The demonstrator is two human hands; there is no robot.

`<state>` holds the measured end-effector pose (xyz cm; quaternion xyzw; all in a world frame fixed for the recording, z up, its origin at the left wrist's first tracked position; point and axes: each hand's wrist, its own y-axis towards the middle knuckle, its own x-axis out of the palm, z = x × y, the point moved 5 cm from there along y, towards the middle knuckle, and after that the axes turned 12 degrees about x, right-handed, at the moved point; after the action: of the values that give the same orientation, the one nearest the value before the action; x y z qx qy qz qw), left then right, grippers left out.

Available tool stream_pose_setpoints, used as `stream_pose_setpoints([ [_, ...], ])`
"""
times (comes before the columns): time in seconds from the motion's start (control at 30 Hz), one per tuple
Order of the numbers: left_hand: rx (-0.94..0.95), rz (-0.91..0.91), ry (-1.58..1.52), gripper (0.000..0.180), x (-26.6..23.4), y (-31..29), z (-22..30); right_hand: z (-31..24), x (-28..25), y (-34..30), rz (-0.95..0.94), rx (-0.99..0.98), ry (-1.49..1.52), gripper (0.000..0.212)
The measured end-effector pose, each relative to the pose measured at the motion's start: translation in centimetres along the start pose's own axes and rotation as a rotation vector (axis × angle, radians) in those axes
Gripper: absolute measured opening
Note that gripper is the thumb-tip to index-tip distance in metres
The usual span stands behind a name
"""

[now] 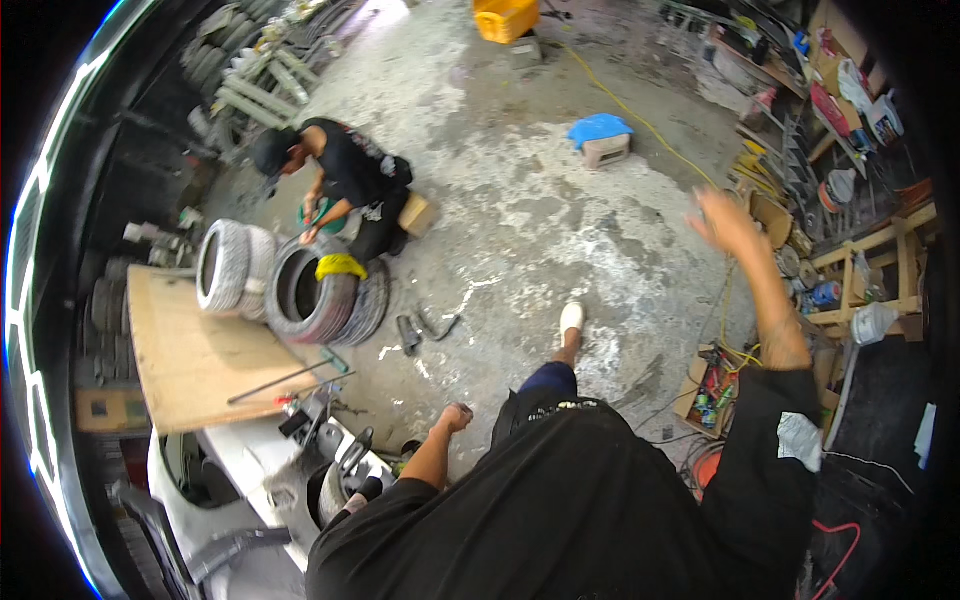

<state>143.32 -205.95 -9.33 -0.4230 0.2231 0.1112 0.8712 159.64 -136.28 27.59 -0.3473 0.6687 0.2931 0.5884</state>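
Raised out to the right, my right hand (728, 222) has its fingers apart and slightly blurred, with nothing in it. It hangs over the concrete floor near a yellow cord (650, 125). My left hand (457, 417) is low at my side, its fingers curled in and no object showing in it. Nearest to that hand are a black tool with a hose or cord (410, 335) on the floor and a cluster of metal parts (330, 440). My foot in a white shoe (571, 317) is stepping on the floor ahead.
A co-worker (345, 170) crouches at the left beside stacked tires (300, 290) with a yellow cloth (340, 266). A brown board (200, 350) lies near a white car body part (230, 460). Ahead are a stool with blue cover (603, 150) and a yellow bin (505, 20); at right, a toolbox (692, 392).
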Motion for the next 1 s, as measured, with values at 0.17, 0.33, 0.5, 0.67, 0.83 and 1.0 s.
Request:
stream_pose_setpoints([
  [0.17,0.523,-0.465,0.551,0.021,-11.3,22.9,13.4,20.6,23.7,-19.0,-0.059,0.726,0.513,0.024],
  [0.33,0.77,-0.142,0.667,0.027,-27.4,43.6,29.7,14.2,33.0,-42.0,-0.728,1.281,0.38,0.04],
  [0.5,0.562,0.263,0.193,0.032,-37.9,62.6,54.6,14.7,33.3,-33.2,-0.851,1.546,0.751,0.043],
  [0.67,0.61,0.15,0.156,0.033,-35.7,74.3,71.3,32.6,31.2,-12.5,-0.691,1.496,0.784,0.048],
  [0.83,0.665,-0.199,0.324,0.013,-30.1,81.4,80.9,63.5,23.8,17.0,-0.039,1.19,0.846,0.039],
  [1.0,0.919,-0.051,0.494,0.032,-30.7,87.7,84.5,77.5,11.0,50.1,0.036,0.839,1.046,0.041],
])
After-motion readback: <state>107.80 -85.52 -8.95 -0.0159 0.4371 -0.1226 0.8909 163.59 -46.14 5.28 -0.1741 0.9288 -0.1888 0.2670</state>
